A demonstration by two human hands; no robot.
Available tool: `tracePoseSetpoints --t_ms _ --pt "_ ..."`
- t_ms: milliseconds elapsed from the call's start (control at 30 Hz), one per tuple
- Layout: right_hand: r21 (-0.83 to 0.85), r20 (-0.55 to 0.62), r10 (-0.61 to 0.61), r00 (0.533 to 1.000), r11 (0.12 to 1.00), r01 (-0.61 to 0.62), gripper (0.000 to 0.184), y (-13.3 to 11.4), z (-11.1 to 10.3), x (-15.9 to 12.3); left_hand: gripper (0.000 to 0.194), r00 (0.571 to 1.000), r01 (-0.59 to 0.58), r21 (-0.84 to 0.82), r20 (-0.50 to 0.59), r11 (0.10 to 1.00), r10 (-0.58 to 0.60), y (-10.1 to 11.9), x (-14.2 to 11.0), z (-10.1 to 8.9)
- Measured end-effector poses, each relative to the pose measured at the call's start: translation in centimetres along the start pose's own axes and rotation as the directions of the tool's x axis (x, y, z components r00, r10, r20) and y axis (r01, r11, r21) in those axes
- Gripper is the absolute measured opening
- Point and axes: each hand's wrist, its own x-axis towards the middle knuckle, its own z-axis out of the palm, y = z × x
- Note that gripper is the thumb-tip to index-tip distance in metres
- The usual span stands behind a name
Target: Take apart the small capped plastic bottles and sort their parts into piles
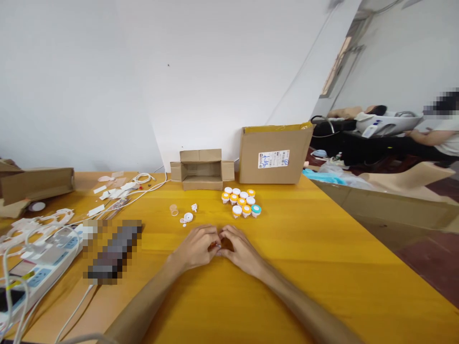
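Above the wooden table (287, 267), my left hand (196, 246) and my right hand (241, 249) meet fingertip to fingertip. Both are closed around something small, with a pale bit showing between the thumbs; the fingers cover the rest, so its kind is unclear. Just beyond my left hand lie a white round cap (188, 217), a small white perforated piece (194, 207) and a clear plastic ring-shaped cup (174, 210). Past my right hand stands a cluster of small round-topped containers, several with orange and white lids (246, 209) and one with a teal lid (256, 209).
An open cardboard box (202, 173) and a taped, labelled carton (274, 160) stand against the wall. At left are a power strip (46, 272), a blurred dark device (116, 251), white cables (143, 178) and plastic scraps. A person (442, 129) sits at far right.
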Motion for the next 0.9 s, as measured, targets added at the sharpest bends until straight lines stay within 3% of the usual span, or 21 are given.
tracePoseSetpoints --t_ms 433,900 --pt "0.029 -0.006 -0.003 1.000 1.000 0.003 0.019 0.0 -0.1 -0.1 0.013 0.996 0.076 -0.173 -0.034 0.982 -0.083 -0.6 0.2 0.5" --pt "0.030 0.007 -0.001 1.000 1.000 0.000 0.022 -0.3 -0.3 0.0 0.009 0.996 0.081 -0.287 0.003 0.954 -0.084 -1.0 0.2 0.5"
